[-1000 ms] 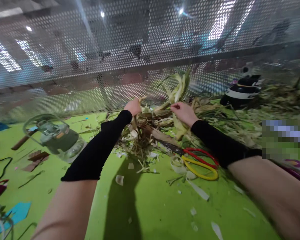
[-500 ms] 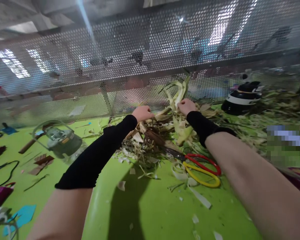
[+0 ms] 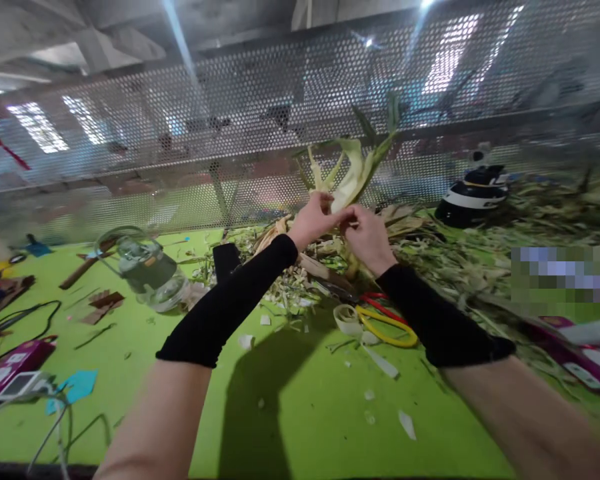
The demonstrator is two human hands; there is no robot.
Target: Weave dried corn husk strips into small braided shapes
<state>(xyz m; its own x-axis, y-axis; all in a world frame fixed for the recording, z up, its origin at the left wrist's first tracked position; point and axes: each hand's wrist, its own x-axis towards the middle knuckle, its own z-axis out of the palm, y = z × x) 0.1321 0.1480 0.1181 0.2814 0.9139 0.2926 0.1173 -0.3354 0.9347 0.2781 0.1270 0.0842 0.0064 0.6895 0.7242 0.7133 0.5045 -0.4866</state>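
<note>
My left hand (image 3: pixel 314 221) and my right hand (image 3: pixel 369 239) meet over the pile of husk scraps (image 3: pixel 293 283). Pale green corn husks (image 3: pixel 353 175), joined at the base, fan upward from between them with darker tips. Both hands have their fingers closed in a pinch at the lower part of the husks; the exact fingertips are partly hidden. Below my right hand lies a pair of scissors (image 3: pixel 399 337) with red and yellow handles, its blades partly covered by scraps. A curled pale strip (image 3: pixel 347 321) rests beside the handles.
A perforated metal screen (image 3: pixel 260 153) borders the green table (image 3: pixel 330 407). Left stand a clear bottle (image 3: pixel 153 270), a hammer (image 3: pixel 86 264), a black flat object (image 3: pixel 226 260), cables and a purple box (image 3: pixel 17 370). Right are a black-and-white object (image 3: pixel 473 199) and heaped husks (image 3: pixel 545 213).
My left hand has moved right and up to join my right hand at the husks. The husks now stand higher and spread wider. The view has shifted slightly.
</note>
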